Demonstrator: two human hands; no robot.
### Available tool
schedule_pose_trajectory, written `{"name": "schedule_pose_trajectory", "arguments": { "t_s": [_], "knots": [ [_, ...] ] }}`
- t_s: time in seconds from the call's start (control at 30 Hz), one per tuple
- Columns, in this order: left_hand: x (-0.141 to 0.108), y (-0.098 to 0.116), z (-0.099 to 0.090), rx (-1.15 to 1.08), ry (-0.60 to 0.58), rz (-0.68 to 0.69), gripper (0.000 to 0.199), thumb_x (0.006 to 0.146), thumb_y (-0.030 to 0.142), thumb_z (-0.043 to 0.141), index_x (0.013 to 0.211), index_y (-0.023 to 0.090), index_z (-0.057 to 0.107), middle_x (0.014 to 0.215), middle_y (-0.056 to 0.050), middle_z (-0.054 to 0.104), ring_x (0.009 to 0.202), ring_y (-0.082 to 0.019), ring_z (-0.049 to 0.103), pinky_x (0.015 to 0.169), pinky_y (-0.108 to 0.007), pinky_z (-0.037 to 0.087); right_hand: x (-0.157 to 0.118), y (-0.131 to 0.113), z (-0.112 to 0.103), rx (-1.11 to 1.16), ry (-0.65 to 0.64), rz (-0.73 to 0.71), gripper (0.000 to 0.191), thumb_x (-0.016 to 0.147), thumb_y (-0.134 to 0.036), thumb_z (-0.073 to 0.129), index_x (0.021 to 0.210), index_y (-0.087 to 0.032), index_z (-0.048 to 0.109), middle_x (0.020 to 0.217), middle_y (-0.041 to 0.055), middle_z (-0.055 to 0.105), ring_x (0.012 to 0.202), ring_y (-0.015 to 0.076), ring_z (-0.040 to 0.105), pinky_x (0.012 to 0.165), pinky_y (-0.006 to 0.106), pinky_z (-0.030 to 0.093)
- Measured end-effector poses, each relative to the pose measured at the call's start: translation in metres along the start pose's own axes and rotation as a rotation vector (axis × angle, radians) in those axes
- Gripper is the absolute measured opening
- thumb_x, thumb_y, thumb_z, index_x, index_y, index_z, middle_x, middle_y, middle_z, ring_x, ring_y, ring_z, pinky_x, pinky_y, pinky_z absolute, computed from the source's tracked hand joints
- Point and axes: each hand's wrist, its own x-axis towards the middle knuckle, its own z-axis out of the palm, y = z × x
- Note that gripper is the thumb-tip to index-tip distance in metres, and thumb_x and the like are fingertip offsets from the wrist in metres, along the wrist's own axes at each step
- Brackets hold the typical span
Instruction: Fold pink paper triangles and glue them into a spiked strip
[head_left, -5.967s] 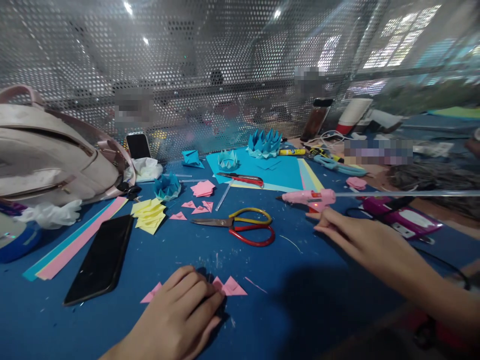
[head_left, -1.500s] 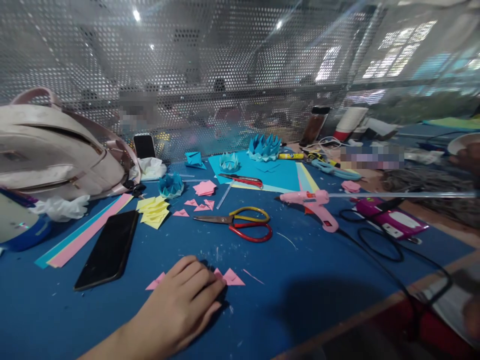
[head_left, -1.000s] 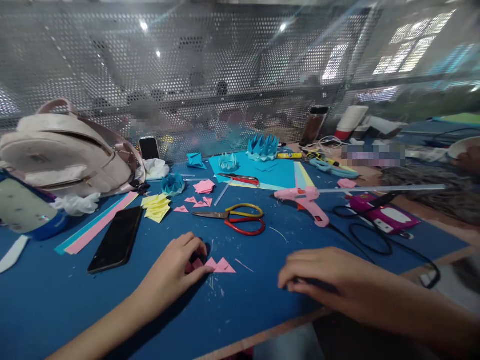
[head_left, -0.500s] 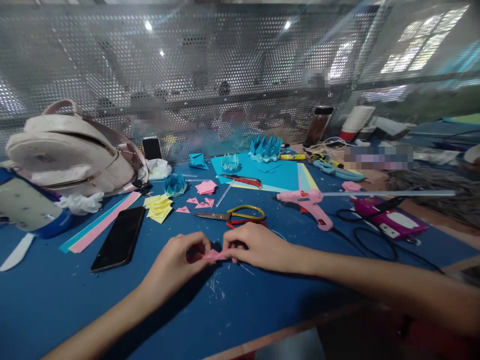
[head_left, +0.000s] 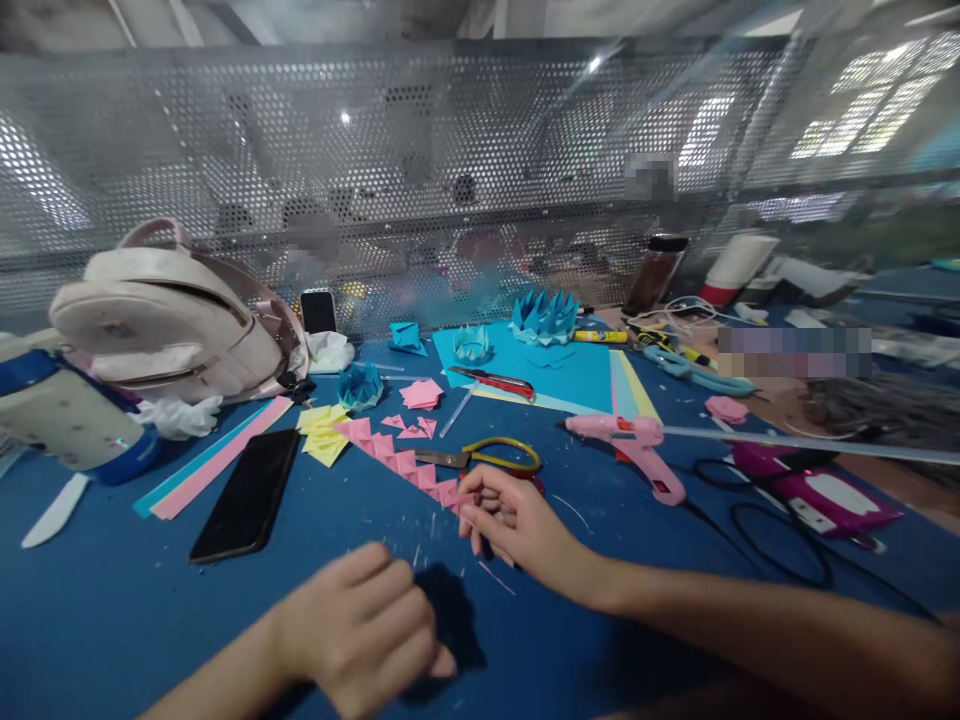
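My right hand (head_left: pixel 514 525) pinches the near end of a pink folded-paper chain (head_left: pixel 405 464) between thumb and fingers. The zigzag chain slants up to the left, its far tip by the yellow paper pieces (head_left: pixel 324 436). Nearer to me, my left hand (head_left: pixel 367 625) is curled into a loose fist above the blue table, back of the hand up, apart from the chain. Nothing shows in it. Scissors with yellow and red handles (head_left: pixel 504 456) lie just behind the chain, partly covered. Small pink folded pieces (head_left: pixel 417 430) and a pink paper stack (head_left: pixel 421 394) sit beyond.
A pink glue gun (head_left: pixel 630 440) with a long glue stick lies at right, its cord near a purple box (head_left: pixel 817 490). A phone (head_left: pixel 246 495), paper strips (head_left: pixel 225 455) and backpack (head_left: pixel 165 320) are left. Behind are blue paper crowns (head_left: pixel 545 318) and a red cutter (head_left: pixel 495 383).
My left hand has let go of the pink paper and drawn back toward me, curling up. The chain, earlier mostly hidden between both hands, now stretches out from my right hand. The view has shifted slightly.
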Motion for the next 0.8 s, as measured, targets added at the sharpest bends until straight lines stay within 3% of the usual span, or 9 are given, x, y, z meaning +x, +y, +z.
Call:
{"name": "schedule_pose_trajectory", "arguments": {
  "t_s": [0.1, 0.17, 0.2, 0.3, 0.37, 0.47, 0.57, 0.67, 0.8],
  "knots": [
    [0.008, 0.010, 0.022, -0.183, -0.002, -0.191, 0.040, 0.100, 0.037, 0.046, 0.067, 0.018, 0.057, 0.055, 0.001, 0.051, 0.051, -0.016, 0.044, 0.052, -0.032, 0.028, -0.003, 0.001, 0.001, 0.035, -0.013, -0.040, 0.017, 0.092, -0.031, 0.056, 0.102, -0.018, 0.050, 0.076, -0.0009, 0.061, 0.061, 0.0097, 0.060, 0.057, 0.020, 0.046],
    [0.007, 0.003, 0.029, -0.482, -0.053, -0.530, 0.043, 0.094, 0.056, 0.048, 0.088, 0.017, 0.064, 0.071, -0.003, 0.062, 0.063, -0.017, 0.055, 0.057, -0.029, 0.038, -0.004, 0.002, -0.001, 0.020, -0.053, -0.073, 0.017, 0.092, -0.029, 0.055, 0.105, -0.018, 0.051, 0.080, 0.0000, 0.061, 0.066, 0.0108, 0.061, 0.060, 0.022, 0.048],
    [0.005, -0.002, 0.030, -0.640, -0.046, -0.711, 0.044, 0.091, 0.060, 0.051, 0.088, 0.018, 0.063, 0.072, -0.002, 0.062, 0.063, -0.017, 0.056, 0.057, -0.027, 0.040, -0.005, 0.002, -0.002, -0.012, -0.076, -0.087, 0.016, 0.093, -0.028, 0.055, 0.105, -0.018, 0.052, 0.081, 0.0002, 0.061, 0.068, 0.0110, 0.061, 0.061, 0.022, 0.047],
    [0.001, -0.011, 0.025, -1.000, 0.094, -1.066, 0.047, 0.079, 0.065, 0.064, 0.086, 0.019, 0.061, 0.078, -0.002, 0.063, 0.070, -0.018, 0.059, 0.061, -0.025, 0.046, -0.006, 0.002, -0.006, -0.164, -0.111, -0.122, 0.011, 0.093, -0.027, 0.054, 0.099, -0.019, 0.056, 0.077, -0.0014, 0.058, 0.065, 0.0103, 0.054, 0.059, 0.022, 0.042],
    [0.001, -0.008, 0.022, -1.076, 0.163, -1.149, 0.036, 0.075, 0.051, 0.075, 0.087, 0.020, 0.062, 0.082, -0.002, 0.065, 0.074, -0.018, 0.061, 0.066, -0.025, 0.049, -0.006, 0.002, -0.008, -0.222, -0.109, -0.128, 0.010, 0.093, -0.028, 0.054, 0.097, -0.019, 0.055, 0.072, -0.0031, 0.053, 0.061, 0.0096, 0.048, 0.057, 0.022, 0.038],
    [0.006, 0.002, 0.024, -1.176, 0.209, -1.266, 0.022, 0.080, 0.037, 0.072, 0.092, 0.020, 0.064, 0.080, -0.002, 0.069, 0.064, -0.016, 0.065, 0.063, -0.025, 0.051, -0.007, 0.002, -0.009, -0.208, -0.083, -0.121, 0.015, 0.093, -0.028, 0.054, 0.105, -0.020, 0.049, 0.072, -0.0047, 0.050, 0.061, 0.0095, 0.046, 0.056, 0.022, 0.037],
    [0.013, 0.007, 0.028, -1.202, 0.322, -1.416, 0.020, 0.083, 0.038, 0.070, 0.091, 0.020, 0.066, 0.071, -0.001, 0.070, 0.063, -0.016, 0.068, 0.065, -0.025, 0.053, -0.008, 0.002, -0.009, -0.223, -0.070, -0.126, 0.013, 0.092, -0.027, 0.054, 0.102, -0.021, 0.048, 0.073, -0.0046, 0.049, 0.062, 0.0095, 0.046, 0.056, 0.021, 0.037],
    [0.016, 0.004, 0.031, -1.238, 0.298, -1.505, 0.024, 0.078, 0.039, 0.074, 0.079, 0.016, 0.066, 0.066, -0.004, 0.072, 0.065, -0.018, 0.070, 0.064, -0.024, 0.053, -0.007, 0.003, -0.009, -0.234, -0.092, -0.121, 0.007, 0.090, -0.024, 0.056, 0.093, -0.020, 0.051, 0.073, -0.0042, 0.051, 0.062, 0.0091, 0.047, 0.057, 0.021, 0.038],
    [0.016, 0.000, 0.034, -1.350, 0.283, -1.525, 0.033, 0.069, 0.039, 0.082, 0.087, 0.016, 0.065, 0.066, -0.003, 0.073, 0.064, -0.020, 0.072, 0.065, -0.027, 0.055, -0.006, 0.006, -0.007, -0.237, -0.088, -0.115, 0.011, 0.090, -0.025, 0.060, 0.098, -0.020, 0.055, 0.073, -0.0046, 0.054, 0.062, 0.0089, 0.049, 0.057, 0.020, 0.039]
  ]
}}
